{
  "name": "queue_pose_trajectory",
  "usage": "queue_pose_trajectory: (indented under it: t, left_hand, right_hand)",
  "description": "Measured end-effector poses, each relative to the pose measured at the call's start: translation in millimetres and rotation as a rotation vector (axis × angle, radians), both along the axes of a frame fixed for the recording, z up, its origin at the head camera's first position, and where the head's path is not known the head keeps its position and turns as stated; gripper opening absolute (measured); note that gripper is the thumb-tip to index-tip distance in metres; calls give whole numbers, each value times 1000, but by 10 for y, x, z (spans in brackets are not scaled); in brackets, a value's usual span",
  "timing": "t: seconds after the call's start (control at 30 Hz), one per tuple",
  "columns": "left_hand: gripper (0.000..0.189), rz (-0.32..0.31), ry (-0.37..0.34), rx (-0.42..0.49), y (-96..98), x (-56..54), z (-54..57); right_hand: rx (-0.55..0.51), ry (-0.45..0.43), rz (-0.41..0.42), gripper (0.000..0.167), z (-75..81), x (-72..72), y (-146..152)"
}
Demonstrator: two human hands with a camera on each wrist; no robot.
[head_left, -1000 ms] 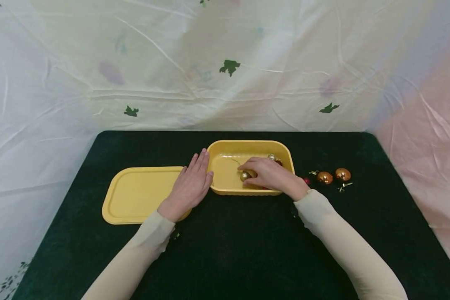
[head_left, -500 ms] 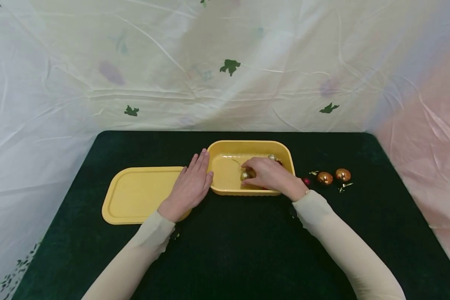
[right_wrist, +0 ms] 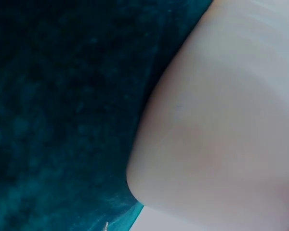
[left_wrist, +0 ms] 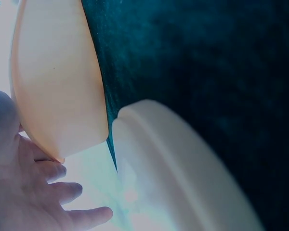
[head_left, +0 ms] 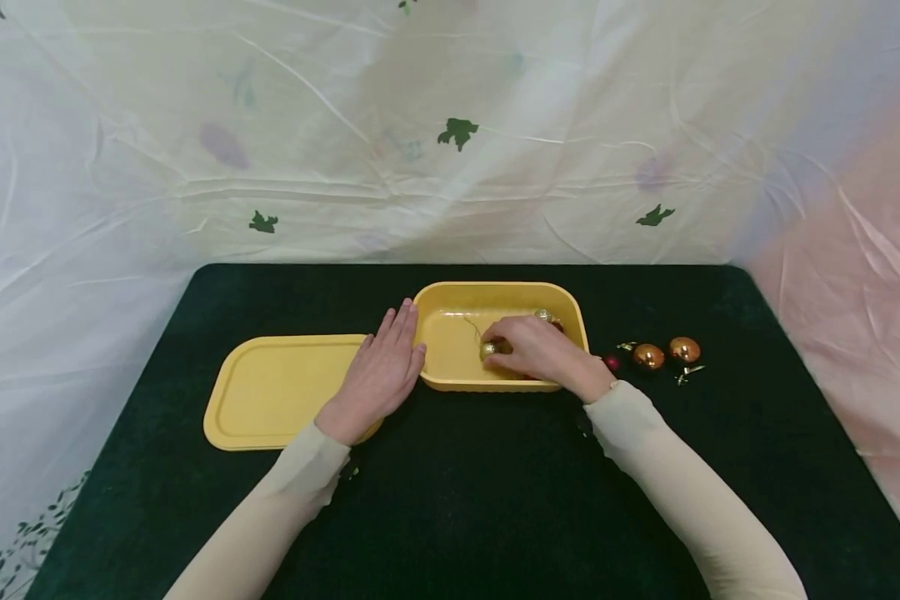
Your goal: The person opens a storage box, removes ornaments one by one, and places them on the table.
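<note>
A yellow rectangular container point(head_left: 450, 385) stands near the back middle of the dark green table. My left hand point(head_left: 381, 373) lies with straight fingers against its left end, over the right part of a flat yellow lid point(head_left: 270, 400). In the left wrist view the fingers point(left_wrist: 70, 192) reach along the container wall point(left_wrist: 62, 77). My right hand point(head_left: 536, 346) is inside the container, thumb and fingers curled round a small gold bauble point(head_left: 488, 351) with a thin loop. Behind the hand show a glittery bauble point(head_left: 543, 315) and part of a red one. The container wall point(right_wrist: 207, 134) hides this hand in the right wrist view.
Right of the container lie two shiny copper baubles point(head_left: 648, 357), a red bauble point(head_left: 611, 363) and small gold ribbon ties point(head_left: 688, 374). A pale patterned cloth point(head_left: 345, 150) hangs behind the table's back edge.
The fingers of my right hand have drawn slightly closer round the gold bauble. My left hand and the container have stayed in place.
</note>
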State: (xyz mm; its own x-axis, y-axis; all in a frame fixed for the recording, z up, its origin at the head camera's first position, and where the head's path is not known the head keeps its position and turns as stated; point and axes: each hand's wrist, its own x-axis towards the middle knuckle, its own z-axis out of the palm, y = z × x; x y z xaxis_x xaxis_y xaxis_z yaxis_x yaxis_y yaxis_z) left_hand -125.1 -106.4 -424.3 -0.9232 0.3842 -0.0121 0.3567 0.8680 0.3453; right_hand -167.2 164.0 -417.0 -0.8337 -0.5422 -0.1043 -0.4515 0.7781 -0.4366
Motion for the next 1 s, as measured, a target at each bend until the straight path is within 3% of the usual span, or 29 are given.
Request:
queue_pose_trajectory:
  t: [0.2,0.63,1.0]
  left_hand:
    - [68,3,1,-5,1,-4,-14]
    - [68,0,8,3,5,-5,-26]
    - [68,2,6,8,29,-10,-35]
  right_hand:
    - [-74,14,-15,36,99,59,57]
    - [-203,147,-20,35,396,251,238]
    - [-264,214,-94,36,548,450,468]
